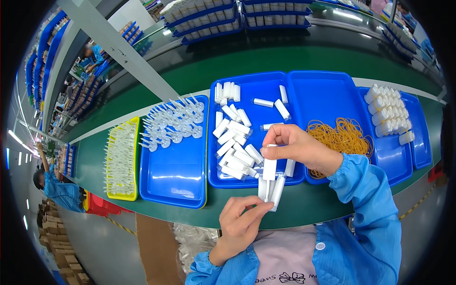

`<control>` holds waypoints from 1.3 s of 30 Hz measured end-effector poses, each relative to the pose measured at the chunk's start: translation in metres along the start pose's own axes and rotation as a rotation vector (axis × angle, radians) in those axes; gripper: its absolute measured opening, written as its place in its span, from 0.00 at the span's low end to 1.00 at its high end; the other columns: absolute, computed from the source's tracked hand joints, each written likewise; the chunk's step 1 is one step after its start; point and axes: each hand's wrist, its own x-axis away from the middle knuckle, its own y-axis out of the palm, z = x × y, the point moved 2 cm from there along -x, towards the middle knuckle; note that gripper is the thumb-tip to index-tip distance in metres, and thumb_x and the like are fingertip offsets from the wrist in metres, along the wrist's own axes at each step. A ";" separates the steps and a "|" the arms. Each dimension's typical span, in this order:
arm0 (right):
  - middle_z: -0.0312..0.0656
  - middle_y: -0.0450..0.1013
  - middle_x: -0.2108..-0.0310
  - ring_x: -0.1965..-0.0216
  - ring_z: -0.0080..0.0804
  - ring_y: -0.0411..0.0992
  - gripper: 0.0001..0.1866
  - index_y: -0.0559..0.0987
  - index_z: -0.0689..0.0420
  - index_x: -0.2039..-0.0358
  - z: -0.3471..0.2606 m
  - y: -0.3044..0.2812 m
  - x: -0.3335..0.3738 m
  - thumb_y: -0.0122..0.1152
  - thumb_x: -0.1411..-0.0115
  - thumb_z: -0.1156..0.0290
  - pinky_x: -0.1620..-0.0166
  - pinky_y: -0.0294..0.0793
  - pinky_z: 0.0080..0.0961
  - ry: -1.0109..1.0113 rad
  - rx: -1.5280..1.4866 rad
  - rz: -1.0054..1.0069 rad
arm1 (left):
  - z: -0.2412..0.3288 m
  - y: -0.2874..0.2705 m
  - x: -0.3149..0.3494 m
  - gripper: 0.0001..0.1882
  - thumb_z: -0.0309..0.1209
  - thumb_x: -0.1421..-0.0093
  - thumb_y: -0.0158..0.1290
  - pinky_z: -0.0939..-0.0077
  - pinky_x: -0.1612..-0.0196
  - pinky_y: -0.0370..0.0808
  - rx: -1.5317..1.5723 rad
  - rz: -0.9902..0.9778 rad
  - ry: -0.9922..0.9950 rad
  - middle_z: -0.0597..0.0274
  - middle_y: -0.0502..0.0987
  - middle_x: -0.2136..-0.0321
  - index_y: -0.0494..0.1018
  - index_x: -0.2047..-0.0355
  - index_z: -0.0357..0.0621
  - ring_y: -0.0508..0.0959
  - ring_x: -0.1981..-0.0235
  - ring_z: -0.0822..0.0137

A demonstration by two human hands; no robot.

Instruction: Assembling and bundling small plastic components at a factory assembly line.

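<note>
Here, by the cylinder-filled blue tray (pixel 259 86), your right hand (pixel 298 146) pinches a white cylinder (pixel 269 169); your left hand (pixel 239 221) grips wrapped cylinders (pixel 279 191), probably steadying them.

White roll (pixel 270 169): matt; blue tray (pixel 173 164): glossy plastic.

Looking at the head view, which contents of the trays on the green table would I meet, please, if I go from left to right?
Slender pale pieces, clear pointed pieces, white cylinders, orange rubber bands, stacked white bundles.
</note>
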 end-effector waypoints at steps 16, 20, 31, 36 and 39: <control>0.36 0.75 0.67 0.61 0.20 0.71 0.14 0.76 0.60 0.66 -0.012 0.031 0.036 0.70 0.46 0.66 0.55 0.68 0.19 -0.079 0.102 -0.021 | 0.004 0.003 0.014 0.30 0.21 0.55 0.66 0.72 0.61 0.72 -0.209 0.195 0.190 0.57 0.70 0.52 0.72 0.50 0.47 0.74 0.62 0.63; 0.36 0.74 0.68 0.62 0.25 0.72 0.13 0.77 0.57 0.66 -0.011 0.028 0.044 0.70 0.48 0.67 0.56 0.69 0.21 -0.179 0.342 0.022 | -0.003 0.016 0.010 0.48 0.25 0.53 0.68 0.64 0.50 0.74 0.031 0.190 -0.088 0.49 0.54 0.38 0.51 0.36 0.43 0.74 0.50 0.56; 0.40 0.76 0.65 0.59 0.35 0.73 0.06 0.79 0.57 0.68 -0.043 -0.049 0.054 0.63 0.47 0.72 0.51 0.68 0.32 -0.372 0.906 0.314 | -0.014 0.037 0.004 0.40 0.37 0.45 0.60 0.60 0.50 0.69 1.721 -0.380 -0.849 0.53 0.72 0.59 0.56 0.36 0.42 0.72 0.58 0.58; 0.38 0.71 0.69 0.62 0.39 0.68 0.05 0.80 0.51 0.75 -0.001 -0.098 0.063 0.67 0.52 0.68 0.56 0.64 0.37 -0.278 1.532 0.479 | -0.024 0.040 0.013 0.37 0.45 0.44 0.60 0.64 0.57 0.72 1.708 -0.168 -0.884 0.60 0.71 0.75 0.62 0.40 0.39 0.75 0.68 0.60; 0.37 0.70 0.70 0.61 0.37 0.67 0.04 0.80 0.50 0.77 0.008 -0.107 0.062 0.67 0.53 0.68 0.56 0.63 0.37 -0.307 1.485 0.563 | -0.020 0.037 0.010 0.37 0.43 0.44 0.60 0.64 0.61 0.74 1.627 -0.142 -0.804 0.61 0.70 0.77 0.60 0.39 0.40 0.76 0.72 0.59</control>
